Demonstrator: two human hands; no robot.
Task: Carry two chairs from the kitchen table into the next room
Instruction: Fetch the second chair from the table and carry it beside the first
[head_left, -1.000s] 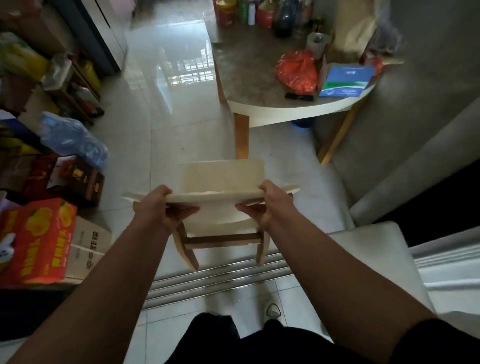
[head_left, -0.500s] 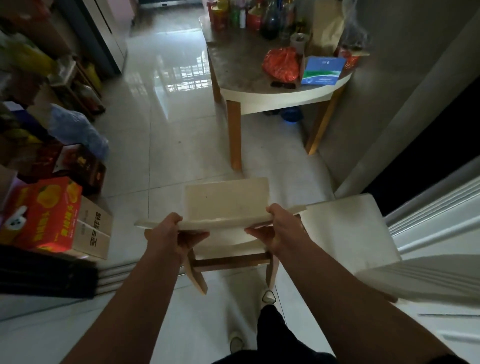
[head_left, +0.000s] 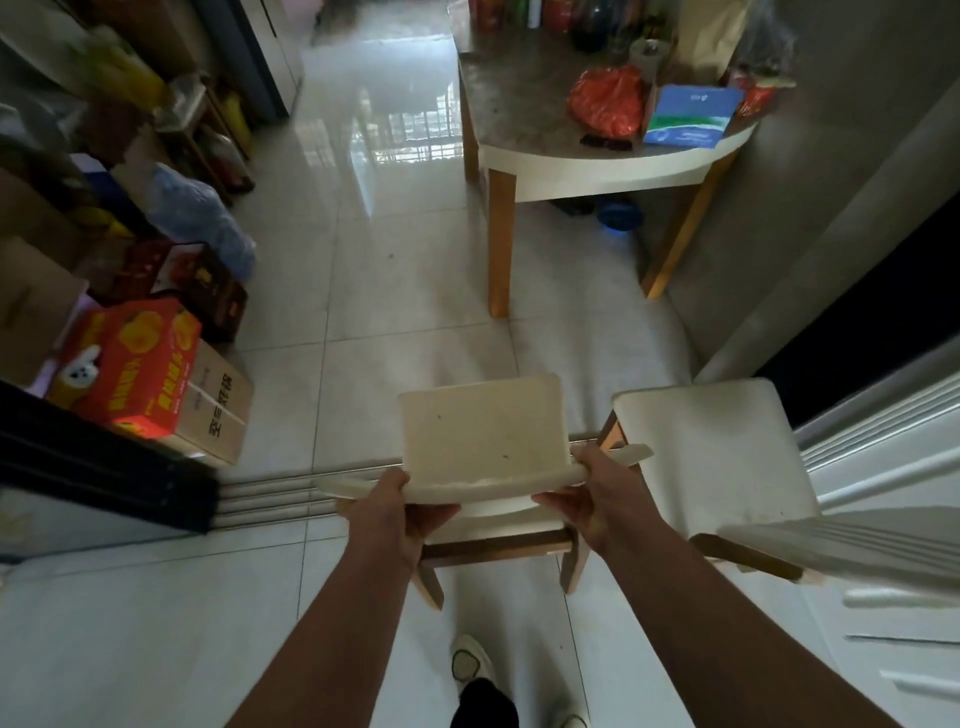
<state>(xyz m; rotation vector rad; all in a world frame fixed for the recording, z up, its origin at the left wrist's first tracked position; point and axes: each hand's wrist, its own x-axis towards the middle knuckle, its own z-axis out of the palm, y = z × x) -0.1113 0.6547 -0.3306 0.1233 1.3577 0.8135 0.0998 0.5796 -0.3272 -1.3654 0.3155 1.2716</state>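
over the door track, both hands, left hand (head_left: 387, 512) and right hand (head_left: 592, 493), grip a seemingly lifted chair (head_left: 483, 441).

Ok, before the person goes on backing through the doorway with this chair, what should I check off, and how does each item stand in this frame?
1. Both hands on the carried chair: ok; left hand and right hand grip the two ends of its backrest.
2. Chair lifted off the floor: cannot tell for certain; its rear legs appear raised.
3. Door track under the chair: not ok yet; the chair is still over it.
4. Second chair close on the right: not ok, a bump risk.
5. Boxes on the left: ok, apart from the chair.
6. Path behind the person: cannot tell, out of view.
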